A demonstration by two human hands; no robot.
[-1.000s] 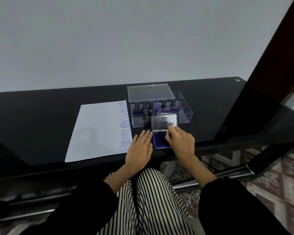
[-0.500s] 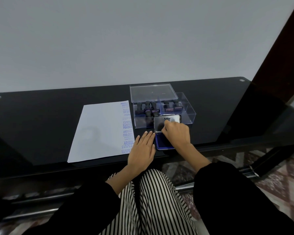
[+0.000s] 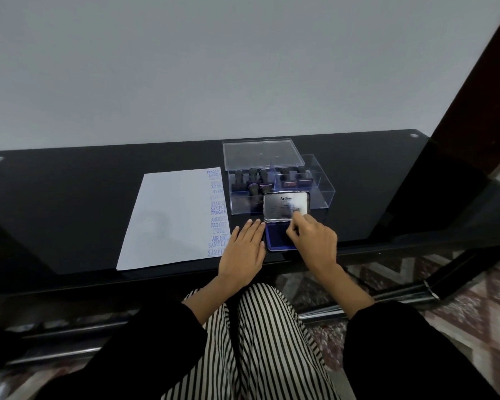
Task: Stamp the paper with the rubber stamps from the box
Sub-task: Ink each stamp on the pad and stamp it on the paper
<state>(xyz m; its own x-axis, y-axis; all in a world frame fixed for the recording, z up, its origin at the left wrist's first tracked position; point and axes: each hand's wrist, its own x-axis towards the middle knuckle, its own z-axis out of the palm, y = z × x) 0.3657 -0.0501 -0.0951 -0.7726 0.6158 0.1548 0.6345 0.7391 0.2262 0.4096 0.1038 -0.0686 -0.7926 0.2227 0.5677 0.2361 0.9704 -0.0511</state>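
Note:
A white paper (image 3: 171, 220) lies on the black glass table (image 3: 70, 212), with a column of blue stamp prints along its right edge. To its right stands a clear plastic box (image 3: 321, 186) holding several dark rubber stamps (image 3: 253, 176). In front of the box is a blue ink pad (image 3: 276, 238) with its silver lid (image 3: 285, 204) tilted up, printed face toward me. My right hand (image 3: 315, 243) hovers over the pad with fingers curled, thumb and forefinger pinching the lid's front edge. Beside the pad, my left hand (image 3: 243, 252) rests flat on the table.
The box's clear cover (image 3: 260, 154) leans behind the box. A grey wall rises just behind the table. A dark wooden frame (image 3: 474, 96) stands at the right. My striped trousers and a patterned floor (image 3: 474, 298) show below the table's near edge.
My right hand reached forward over the silver lid and has drawn back a little toward me, so more of the lid shows. My left hand has stayed flat in place.

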